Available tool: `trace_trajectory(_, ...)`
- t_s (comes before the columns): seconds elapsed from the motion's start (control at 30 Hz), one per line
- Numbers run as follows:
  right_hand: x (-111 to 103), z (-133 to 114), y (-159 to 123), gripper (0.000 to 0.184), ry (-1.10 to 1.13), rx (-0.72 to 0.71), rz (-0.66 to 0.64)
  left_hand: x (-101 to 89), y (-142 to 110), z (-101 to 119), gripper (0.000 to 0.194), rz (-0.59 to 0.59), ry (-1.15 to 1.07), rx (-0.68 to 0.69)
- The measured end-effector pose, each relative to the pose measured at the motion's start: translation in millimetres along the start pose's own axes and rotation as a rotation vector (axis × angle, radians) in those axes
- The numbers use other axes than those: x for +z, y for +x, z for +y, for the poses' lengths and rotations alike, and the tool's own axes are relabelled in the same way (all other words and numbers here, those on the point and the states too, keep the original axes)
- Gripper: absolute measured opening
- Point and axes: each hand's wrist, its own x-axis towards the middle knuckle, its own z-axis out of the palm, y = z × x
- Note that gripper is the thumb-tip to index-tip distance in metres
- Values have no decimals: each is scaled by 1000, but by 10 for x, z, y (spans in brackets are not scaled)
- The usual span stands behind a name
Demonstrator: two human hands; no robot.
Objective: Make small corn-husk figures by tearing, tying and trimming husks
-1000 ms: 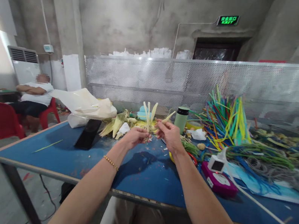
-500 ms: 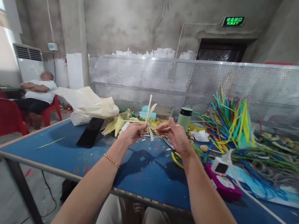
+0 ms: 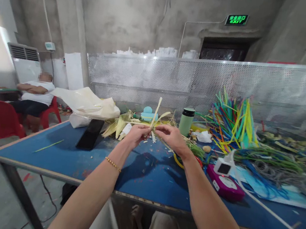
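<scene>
My left hand, with a beaded bracelet above the wrist, pinches a small bunch of pale corn husk strips over the table. One strip stands nearly upright and another bends off to the right. Close against it, my right hand has its fingertips closed on the strips at their crossing point; the exact grip is partly hidden by the fingers. Behind and left of my hands lies a heap of dried corn husks. Small pale scraps lie on the blue table beneath them.
A black phone and a whitish plastic bag lie at left. Rightward are a green bottle, a purple power strip, coloured strips and coiled cords. A person sits at far left.
My right hand moved away from the strips, opening somewhat, then came back left against them. The strips, first fanned upward, now spread apart, with one upright and one bent rightward.
</scene>
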Motion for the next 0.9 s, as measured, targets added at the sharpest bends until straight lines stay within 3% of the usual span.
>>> trace_trajectory(0.1, 60, 39, 2, 18, 8, -8, -51, 16, -17, -3, 23, -53, -6, 5)
trace_trajectory(0.27, 80, 110, 7, 12, -36, -41, 2, 13, -31, 10, 18, -68, -44, -20)
trace_trajectory(0.47, 122, 89, -6, 13, -324, -315, 205, 33, -47, -2, 14, -99, -59, -88)
trace_trajectory(0.57, 133, 53, -31, 14, -416, -398, 242, 38, -51, 3, 11, -100, -60, -114)
trace_trajectory(0.9, 147, -75, -93, 18, -682, -466, 101, -18, 24, 11, 10, 54, -205, -47)
